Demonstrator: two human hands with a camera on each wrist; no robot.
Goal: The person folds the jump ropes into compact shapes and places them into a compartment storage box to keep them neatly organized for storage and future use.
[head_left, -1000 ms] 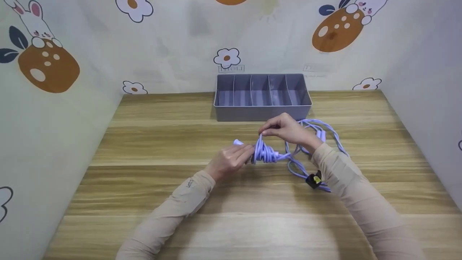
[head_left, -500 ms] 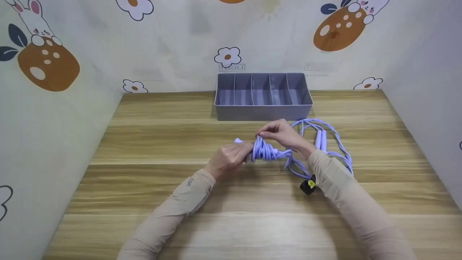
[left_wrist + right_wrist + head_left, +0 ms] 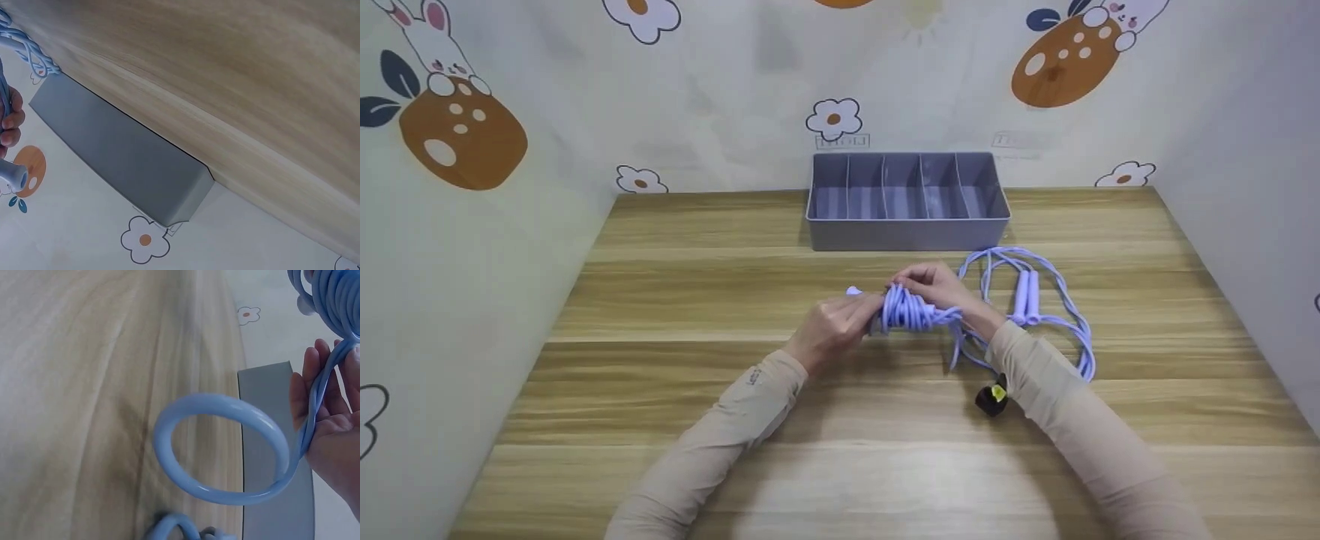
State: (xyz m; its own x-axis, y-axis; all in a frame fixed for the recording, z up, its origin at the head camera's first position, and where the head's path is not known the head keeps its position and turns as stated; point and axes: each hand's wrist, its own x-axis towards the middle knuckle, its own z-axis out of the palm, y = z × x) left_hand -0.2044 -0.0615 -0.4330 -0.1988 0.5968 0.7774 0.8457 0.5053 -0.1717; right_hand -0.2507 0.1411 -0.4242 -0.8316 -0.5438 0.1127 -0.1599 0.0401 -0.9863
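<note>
Near the middle of the table, my left hand (image 3: 836, 326) grips the handles of a blue-violet jump rope (image 3: 911, 309), whose cord is wound round them in a thick coil. A pale handle end (image 3: 853, 291) sticks out beyond the left fingers; in the left wrist view a flared handle end (image 3: 16, 175) shows at the left edge. At the top of the coil my right hand (image 3: 936, 285) pinches the cord with thumb and finger. Twisted cord (image 3: 318, 396) crosses the right palm in the right wrist view and hangs in a loop (image 3: 219, 495). The left fingertips are hidden behind the coil.
Right of the hands lies more blue-violet rope (image 3: 1065, 281) in loose loops, with two handles (image 3: 1026, 296) side by side. A grey box (image 3: 907, 235) with several compartments stands against the back wall. A small black object (image 3: 991, 399) with yellow shows beside the right sleeve.
My right hand has come down and slightly left, closer to the coil, drawing the cord onto it. The left hand stays nearly in place. More of the loose rope and its handles shows.
</note>
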